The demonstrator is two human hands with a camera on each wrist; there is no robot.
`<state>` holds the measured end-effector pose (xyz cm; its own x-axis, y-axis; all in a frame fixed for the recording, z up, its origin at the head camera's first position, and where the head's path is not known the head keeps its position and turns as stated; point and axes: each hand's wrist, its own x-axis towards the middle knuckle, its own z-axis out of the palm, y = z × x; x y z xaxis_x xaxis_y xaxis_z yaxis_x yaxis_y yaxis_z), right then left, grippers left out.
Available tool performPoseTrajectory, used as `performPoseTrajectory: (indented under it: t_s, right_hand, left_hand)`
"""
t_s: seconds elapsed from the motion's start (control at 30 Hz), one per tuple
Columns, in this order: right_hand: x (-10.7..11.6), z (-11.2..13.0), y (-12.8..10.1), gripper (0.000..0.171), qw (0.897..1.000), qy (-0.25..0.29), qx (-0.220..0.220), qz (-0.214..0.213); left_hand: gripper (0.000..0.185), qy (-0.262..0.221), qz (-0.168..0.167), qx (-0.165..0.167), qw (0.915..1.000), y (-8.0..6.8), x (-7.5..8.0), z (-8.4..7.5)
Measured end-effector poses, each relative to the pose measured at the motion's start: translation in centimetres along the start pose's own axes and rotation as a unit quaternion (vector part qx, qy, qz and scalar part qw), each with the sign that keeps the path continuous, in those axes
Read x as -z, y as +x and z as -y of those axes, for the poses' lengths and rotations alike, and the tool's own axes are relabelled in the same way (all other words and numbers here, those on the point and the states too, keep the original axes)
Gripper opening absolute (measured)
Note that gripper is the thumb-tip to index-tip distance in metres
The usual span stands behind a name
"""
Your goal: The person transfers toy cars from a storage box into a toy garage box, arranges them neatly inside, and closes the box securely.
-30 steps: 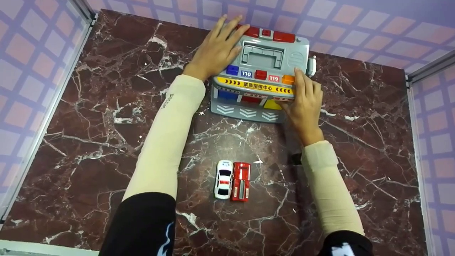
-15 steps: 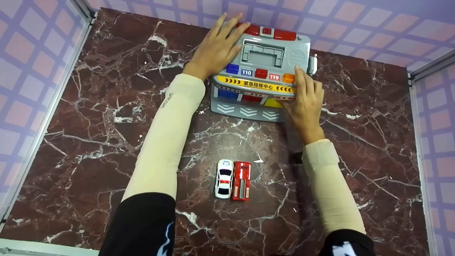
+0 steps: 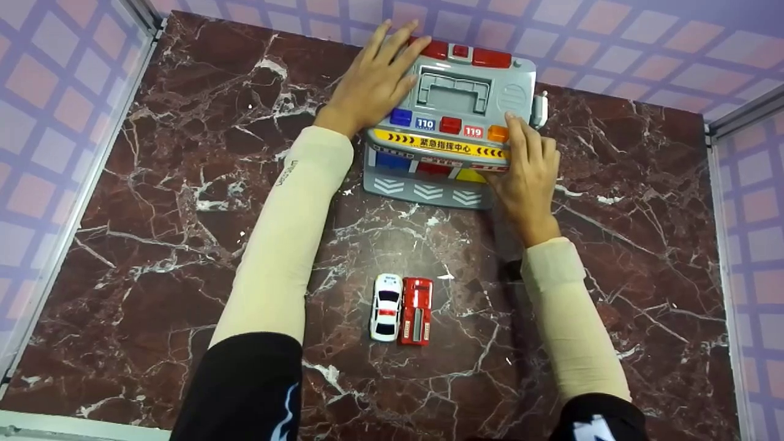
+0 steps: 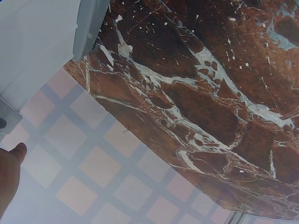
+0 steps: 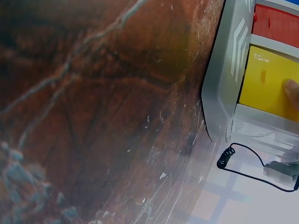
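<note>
A grey toy emergency station [image 3: 456, 92] stands at the back of the table, with red lights on top and a yellow strip of Chinese lettering. My left hand [image 3: 370, 92] lies over its left top edge with fingers spread and fairly straight. At the front right corner my right hand [image 3: 527, 174] grips the station, fingers on the roof by the orange button [image 3: 497, 133]. Its thumb [image 5: 292, 88] touches the yellow door [image 5: 266, 81] in the right wrist view. The left wrist view shows a fingertip [image 4: 19, 149] beside the station's pale wall [image 4: 42, 42].
A white toy car [image 3: 386, 307] and a red toy fire truck [image 3: 417, 311] sit side by side on the dark red marbled table [image 3: 184, 275]. A handset [image 5: 280, 172] with a coiled black cord hangs at the station's side. Checkered panels [image 3: 612, 43] enclose the table.
</note>
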<state>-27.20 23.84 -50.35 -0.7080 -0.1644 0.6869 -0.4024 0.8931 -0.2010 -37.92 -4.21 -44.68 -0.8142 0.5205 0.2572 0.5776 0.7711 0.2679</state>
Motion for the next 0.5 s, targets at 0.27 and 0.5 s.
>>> performPoseTrajectory:
  t_s: [0.27,0.5]
  right_hand:
    - [-0.03,0.24,0.22,0.076,1.0,-0.015,-0.004,-0.002]
    - [-0.22,0.28,-0.01,0.075,1.0,-0.017,-0.016,0.004]
  left_hand:
    - [0.054,-0.004,-0.002,0.006,1.0,-0.09,0.32,-0.17]
    - [0.053,-0.009,0.0,0.008,0.9999,-0.29,0.25,-0.19]
